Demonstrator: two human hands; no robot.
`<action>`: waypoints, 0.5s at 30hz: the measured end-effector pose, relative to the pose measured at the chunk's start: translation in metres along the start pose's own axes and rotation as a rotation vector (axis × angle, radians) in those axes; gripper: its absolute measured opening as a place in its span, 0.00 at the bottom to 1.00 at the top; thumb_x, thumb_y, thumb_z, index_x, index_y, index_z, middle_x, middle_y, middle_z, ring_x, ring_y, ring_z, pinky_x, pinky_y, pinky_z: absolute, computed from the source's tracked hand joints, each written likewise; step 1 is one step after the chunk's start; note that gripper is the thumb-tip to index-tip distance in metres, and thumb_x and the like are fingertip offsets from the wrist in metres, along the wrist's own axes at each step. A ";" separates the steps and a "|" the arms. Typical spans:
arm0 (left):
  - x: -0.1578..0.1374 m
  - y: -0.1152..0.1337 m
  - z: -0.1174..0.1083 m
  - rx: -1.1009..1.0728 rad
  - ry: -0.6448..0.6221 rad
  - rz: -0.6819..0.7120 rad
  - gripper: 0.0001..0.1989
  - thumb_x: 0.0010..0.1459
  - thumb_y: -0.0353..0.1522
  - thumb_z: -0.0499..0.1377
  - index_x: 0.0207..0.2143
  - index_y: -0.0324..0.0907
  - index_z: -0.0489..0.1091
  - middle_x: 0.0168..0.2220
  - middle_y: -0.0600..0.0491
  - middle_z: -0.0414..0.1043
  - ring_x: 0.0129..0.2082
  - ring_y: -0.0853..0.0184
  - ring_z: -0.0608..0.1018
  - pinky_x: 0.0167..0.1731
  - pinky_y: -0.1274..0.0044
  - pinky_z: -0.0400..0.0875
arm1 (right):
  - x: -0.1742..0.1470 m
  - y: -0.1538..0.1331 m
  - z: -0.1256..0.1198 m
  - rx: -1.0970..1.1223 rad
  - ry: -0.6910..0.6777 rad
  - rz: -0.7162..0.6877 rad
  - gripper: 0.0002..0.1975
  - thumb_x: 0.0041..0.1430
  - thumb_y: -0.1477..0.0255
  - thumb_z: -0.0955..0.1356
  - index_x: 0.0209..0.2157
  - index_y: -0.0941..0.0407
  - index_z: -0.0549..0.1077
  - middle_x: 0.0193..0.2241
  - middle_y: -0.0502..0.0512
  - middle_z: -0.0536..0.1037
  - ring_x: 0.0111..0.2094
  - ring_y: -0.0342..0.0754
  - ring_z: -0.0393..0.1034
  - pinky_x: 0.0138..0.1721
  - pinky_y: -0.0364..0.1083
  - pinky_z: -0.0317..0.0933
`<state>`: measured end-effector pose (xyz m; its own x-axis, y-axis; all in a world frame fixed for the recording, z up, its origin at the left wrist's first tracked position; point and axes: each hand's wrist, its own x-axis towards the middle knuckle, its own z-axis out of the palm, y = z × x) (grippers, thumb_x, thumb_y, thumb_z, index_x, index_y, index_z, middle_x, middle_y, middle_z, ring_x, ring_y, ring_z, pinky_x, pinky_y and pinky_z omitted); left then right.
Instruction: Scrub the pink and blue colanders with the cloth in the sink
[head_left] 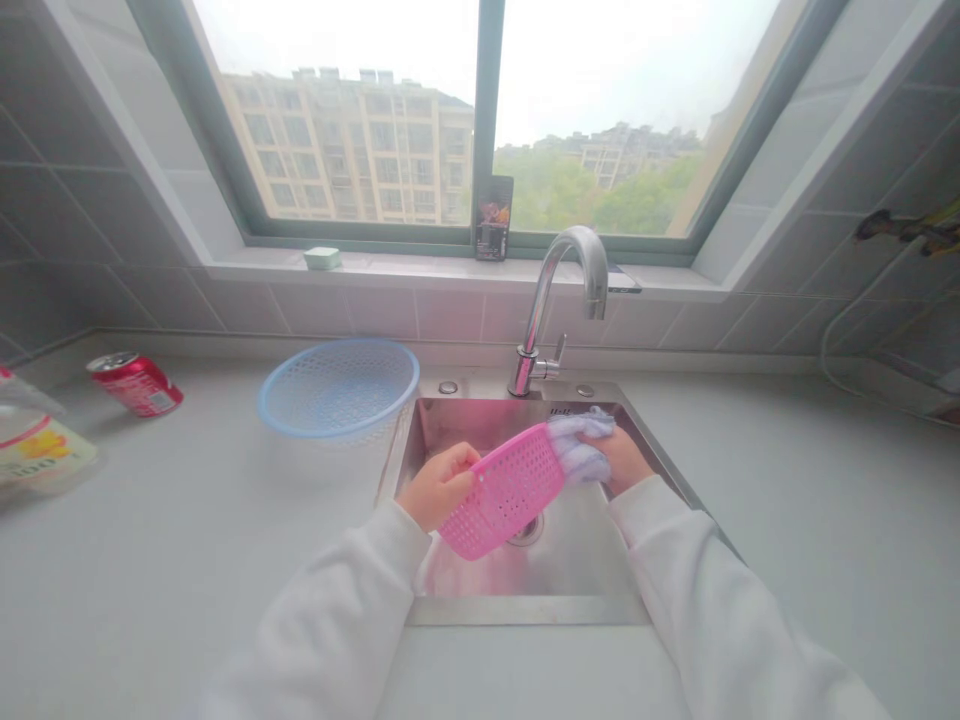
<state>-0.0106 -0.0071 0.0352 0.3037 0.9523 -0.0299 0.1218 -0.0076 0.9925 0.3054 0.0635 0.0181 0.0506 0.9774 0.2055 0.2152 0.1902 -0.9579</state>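
Head | left hand (441, 486): one basket (514, 490) (pink) | right hand (627, 460): one cloth (583, 452)

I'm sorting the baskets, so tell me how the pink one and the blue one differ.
The pink basket is held tilted over the sink by the left hand, with a cloth in the right hand against it; the blue basket rests open side up on the counter, untouched. The pink basket looks oblong, the blue basket round. The blue basket also looks wider than the pink basket. Both have walls full of small holes.
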 end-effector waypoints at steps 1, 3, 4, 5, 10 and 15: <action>0.001 -0.003 0.001 0.031 0.020 -0.003 0.17 0.56 0.47 0.61 0.29 0.43 0.65 0.22 0.59 0.65 0.22 0.70 0.67 0.25 0.78 0.60 | -0.002 -0.003 0.002 0.009 -0.010 0.022 0.18 0.45 0.52 0.78 0.31 0.51 0.81 0.37 0.60 0.87 0.47 0.65 0.81 0.57 0.65 0.71; 0.004 -0.006 0.002 0.117 0.052 0.007 0.17 0.59 0.47 0.57 0.28 0.44 0.61 0.21 0.61 0.61 0.21 0.70 0.64 0.24 0.78 0.58 | -0.005 -0.010 0.005 0.033 -0.031 0.060 0.19 0.43 0.54 0.80 0.33 0.52 0.82 0.39 0.60 0.87 0.47 0.65 0.81 0.57 0.64 0.71; 0.005 -0.008 0.002 0.167 0.058 0.022 0.17 0.60 0.47 0.56 0.27 0.45 0.60 0.21 0.61 0.60 0.21 0.70 0.64 0.24 0.78 0.58 | -0.007 -0.014 0.006 0.046 -0.041 0.071 0.20 0.42 0.55 0.80 0.34 0.52 0.83 0.40 0.60 0.87 0.47 0.64 0.81 0.57 0.63 0.71; 0.005 -0.008 0.003 0.217 0.057 0.038 0.17 0.62 0.46 0.55 0.27 0.45 0.59 0.21 0.61 0.60 0.22 0.69 0.64 0.24 0.78 0.58 | -0.009 -0.018 0.009 0.063 -0.048 0.077 0.20 0.42 0.55 0.81 0.35 0.52 0.83 0.41 0.59 0.87 0.48 0.64 0.81 0.57 0.62 0.71; 0.005 -0.005 0.009 0.302 -0.008 0.076 0.14 0.64 0.42 0.53 0.32 0.42 0.69 0.26 0.56 0.71 0.27 0.66 0.71 0.29 0.76 0.62 | -0.026 -0.036 0.035 0.093 -0.158 -0.041 0.21 0.45 0.56 0.80 0.38 0.53 0.84 0.42 0.58 0.87 0.47 0.61 0.81 0.55 0.59 0.72; 0.005 -0.002 0.008 0.373 -0.053 0.144 0.18 0.66 0.40 0.50 0.37 0.40 0.77 0.34 0.50 0.81 0.34 0.62 0.77 0.36 0.74 0.66 | -0.050 -0.053 0.062 -0.036 -0.465 -0.230 0.17 0.53 0.56 0.77 0.39 0.53 0.84 0.39 0.58 0.87 0.42 0.58 0.81 0.48 0.54 0.74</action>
<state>-0.0014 -0.0045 0.0323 0.3896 0.9165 0.0906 0.4060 -0.2592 0.8763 0.2314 0.0106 0.0461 -0.4392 0.8499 0.2912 0.2038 0.4099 -0.8891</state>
